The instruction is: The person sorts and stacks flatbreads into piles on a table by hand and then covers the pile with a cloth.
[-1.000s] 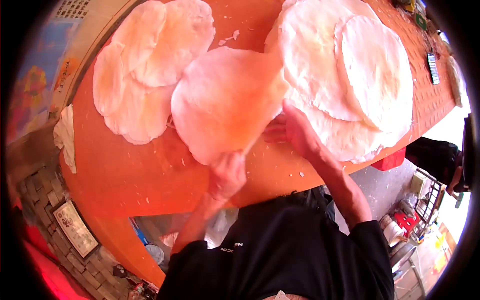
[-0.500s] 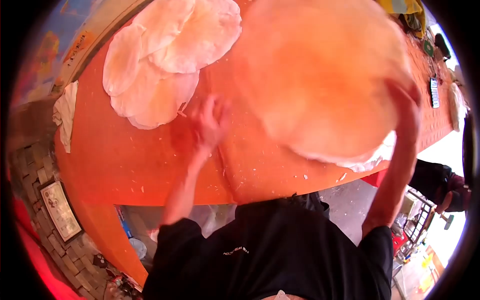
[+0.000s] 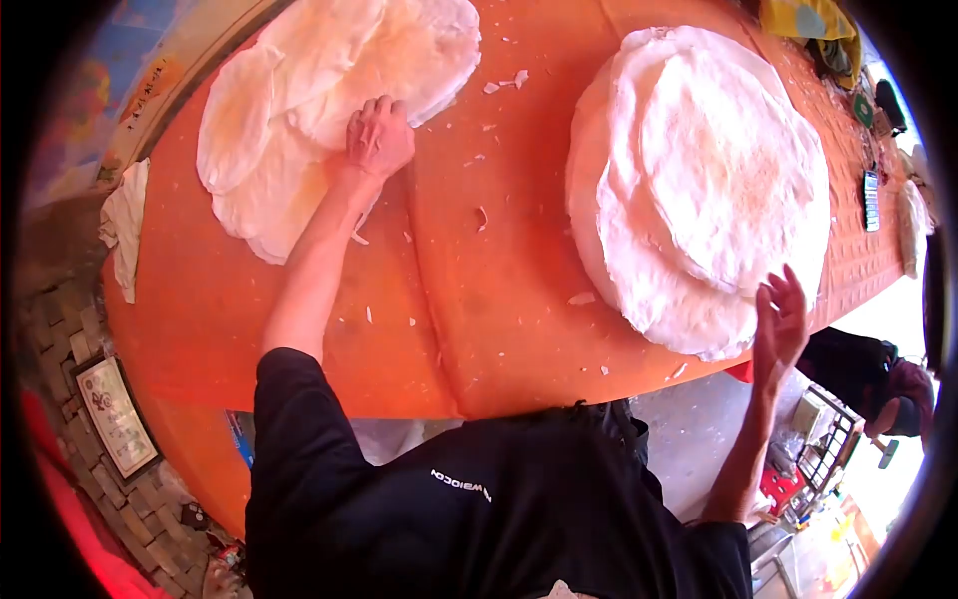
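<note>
On the orange table, a pile of overlapping thin flatbreads lies at the left. My left hand rests on the right part of this pile with its fingers curled down; whether the fingertips pinch a sheet is hidden. A thick round stack of pale flatbreads sits on the right, with a smaller sheet on top. My right hand is at the stack's lower right edge, fingers apart, holding nothing.
Crumbs and flakes are scattered over the table. A white cloth hangs at its left edge. A dark phone-like object and a yellow cloth lie at the right. Beyond the right edge is another person.
The large round sheet that was raised and blurred at the right now lies down on the stack or is out of sight. My left hand moved up-left onto the pile; my right hand moved down.
</note>
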A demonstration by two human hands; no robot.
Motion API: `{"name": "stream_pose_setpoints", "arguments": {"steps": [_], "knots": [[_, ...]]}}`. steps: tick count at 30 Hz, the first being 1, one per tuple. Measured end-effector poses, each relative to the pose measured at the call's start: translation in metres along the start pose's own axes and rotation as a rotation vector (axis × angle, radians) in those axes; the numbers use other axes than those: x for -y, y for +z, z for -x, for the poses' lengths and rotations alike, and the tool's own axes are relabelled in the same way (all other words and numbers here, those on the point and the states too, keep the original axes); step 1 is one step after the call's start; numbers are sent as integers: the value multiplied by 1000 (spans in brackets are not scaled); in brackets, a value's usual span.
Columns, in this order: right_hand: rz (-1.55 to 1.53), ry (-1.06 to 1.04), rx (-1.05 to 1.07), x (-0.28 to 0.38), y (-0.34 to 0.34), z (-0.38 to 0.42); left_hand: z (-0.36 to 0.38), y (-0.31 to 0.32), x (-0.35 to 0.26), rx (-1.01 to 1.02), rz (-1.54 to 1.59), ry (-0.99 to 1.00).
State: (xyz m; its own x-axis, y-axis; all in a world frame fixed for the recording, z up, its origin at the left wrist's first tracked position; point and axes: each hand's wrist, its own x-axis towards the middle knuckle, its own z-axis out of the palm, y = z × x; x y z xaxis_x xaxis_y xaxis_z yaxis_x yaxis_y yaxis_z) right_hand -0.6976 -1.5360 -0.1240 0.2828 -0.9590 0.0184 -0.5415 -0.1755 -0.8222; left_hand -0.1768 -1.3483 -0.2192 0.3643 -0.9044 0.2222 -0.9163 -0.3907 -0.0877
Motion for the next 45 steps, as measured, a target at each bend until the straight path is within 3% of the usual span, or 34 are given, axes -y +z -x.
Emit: {"name": "stream_pose_setpoints", "arguments": {"steps": [5,7,8,12,14,16,17,19,20,21,23,24,25,27,28,32,33,37,39,41,43,45], "knots": [[-98,-75,243,41,67,25,-10,-20,45,1,3,-103],[-188,-56,295,59,81,31,-13,-58,46,-187,17,-53],[-223,-15,333,60,88,35,-10,-76,43,-182,13,-52],[-514,309,582,79,121,41,21,-141,-9,-243,145,-50],[-546,372,664,87,141,41,57,-157,-54,-157,277,-44],[-1066,749,832,76,171,39,94,-162,-93,-43,389,-11],[-1060,759,830,68,180,35,114,-160,-112,12,503,-24],[-1402,777,1048,55,189,27,149,-157,-141,105,636,-23],[-1340,853,838,96,176,32,168,-148,-154,121,655,-14],[-1333,856,833,91,182,35,182,-141,-167,133,685,-30],[-486,478,760,73,194,38,207,-129,-185,194,688,30],[-314,427,703,93,187,40,210,-131,-191,191,708,51],[-194,212,713,91,190,38,211,-133,-199,154,731,60],[-188,-81,676,102,182,37,205,-133,-209,112,777,83],[-178,-72,666,112,167,33,205,-136,-205,73,780,88],[-646,145,686,158,103,-6,193,-140,-178,-47,710,-19],[-429,98,583,158,80,-20,187,-138,-164,-86,638,-62],[-413,22,206,68,-15,-92,151,-110,-101,-65,510,-291],[-341,-44,83,40,-48,-105,147,-65,-56,-103,385,-256],[-18,5,-32,-11,-85,-112,134,-43,-30,-87,324,-319],[292,-27,-290,-27,-86,-96,127,-25,-12,-62,264,-373],[77,-37,-196,-33,-71,-64,118,-10,-1,-44,208,-408]]}}
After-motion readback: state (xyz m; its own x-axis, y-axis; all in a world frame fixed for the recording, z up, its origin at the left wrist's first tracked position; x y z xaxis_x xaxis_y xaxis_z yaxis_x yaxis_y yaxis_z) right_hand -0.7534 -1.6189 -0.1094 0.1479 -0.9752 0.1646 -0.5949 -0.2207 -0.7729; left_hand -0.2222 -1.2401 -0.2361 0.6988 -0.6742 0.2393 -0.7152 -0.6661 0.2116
